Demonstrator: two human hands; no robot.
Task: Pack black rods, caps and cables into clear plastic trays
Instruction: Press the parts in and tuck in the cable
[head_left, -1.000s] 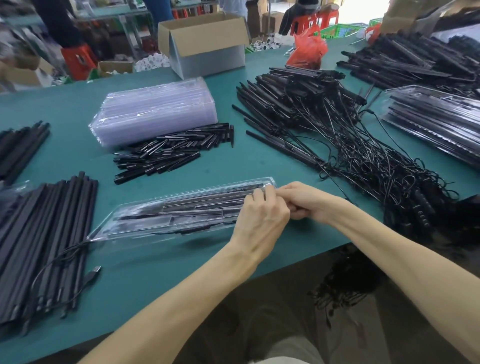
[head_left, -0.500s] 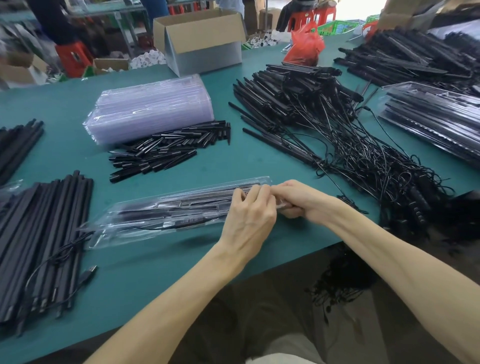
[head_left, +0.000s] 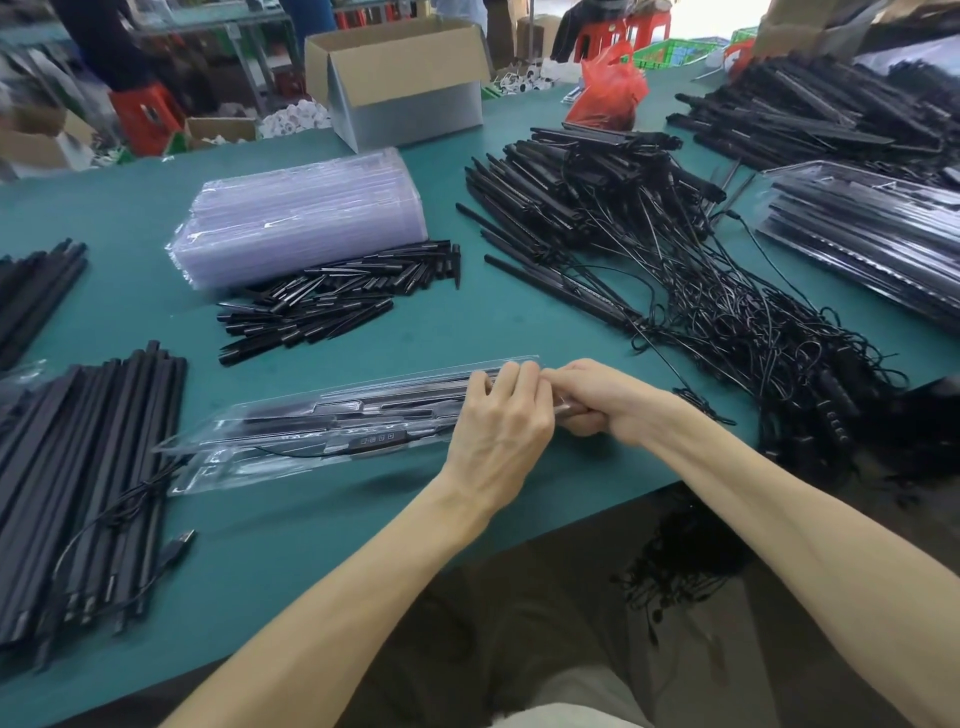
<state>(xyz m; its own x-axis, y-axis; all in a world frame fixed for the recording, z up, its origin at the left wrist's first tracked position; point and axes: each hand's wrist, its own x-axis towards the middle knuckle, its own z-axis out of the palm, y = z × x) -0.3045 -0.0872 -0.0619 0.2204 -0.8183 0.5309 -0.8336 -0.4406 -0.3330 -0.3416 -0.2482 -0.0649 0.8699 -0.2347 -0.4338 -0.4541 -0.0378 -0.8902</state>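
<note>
A clear plastic tray (head_left: 291, 436) filled with black rods and a cable controller lies across the green table (head_left: 467, 322) in front of me, its left end raised off the surface. My left hand (head_left: 501, 421) grips the tray's right end from above. My right hand (head_left: 597, 400) pinches the same end from the right, fingers curled round it. Loose black rods (head_left: 88, 467) with a USB cable lie at the left. Short black caps (head_left: 332, 301) are piled behind the tray. A tangle of black cables (head_left: 753, 332) spreads at the right.
A wrapped stack of empty clear trays (head_left: 306, 218) sits behind the caps. Filled trays (head_left: 872, 244) are stacked at the far right. An open cardboard box (head_left: 400, 78) and a red plastic bag (head_left: 610, 93) stand at the back. More rods (head_left: 582, 176) lie beyond the cables.
The tray's left end has lifted off the table and tilted. Both hands have stayed at its right end, shifting only slightly.
</note>
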